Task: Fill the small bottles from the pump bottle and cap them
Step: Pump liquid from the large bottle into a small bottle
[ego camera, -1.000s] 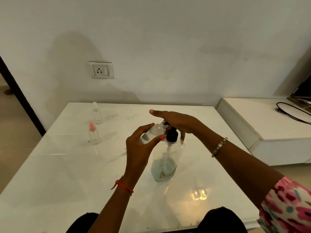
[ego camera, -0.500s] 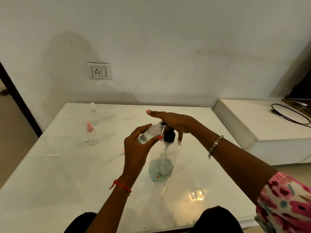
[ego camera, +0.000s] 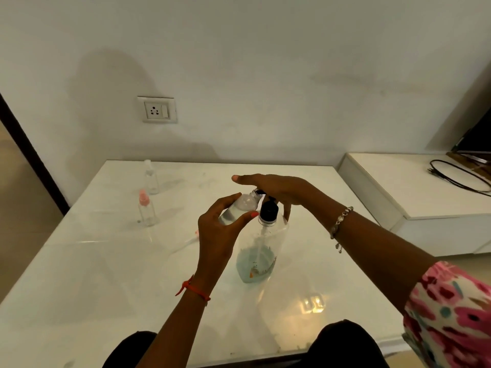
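Note:
A clear pump bottle (ego camera: 261, 251) with a black pump collar and a little bluish liquid at its bottom stands at the table's middle. My right hand (ego camera: 276, 188) lies flat on its pump head, fingers stretched out. My left hand (ego camera: 220, 229) grips a small clear bottle (ego camera: 240, 205), tilted with its mouth at the pump spout. A small bottle with a pink cap (ego camera: 145, 208) stands at the left. Another small clear bottle (ego camera: 151, 177) stands behind it.
The white glossy table (ego camera: 106, 261) abuts the wall. A small pink piece (ego camera: 197, 233), perhaps a cap, lies left of my left hand. A white low cabinet (ego camera: 398, 187) with a black cable (ego camera: 457, 176) stands at the right. My dark-clad knees (ego camera: 342, 343) are at the near edge.
Both hands keep their grip on the small bottle and pump head. The view has shifted slightly; the hands have hardly moved relative to the pump bottle.

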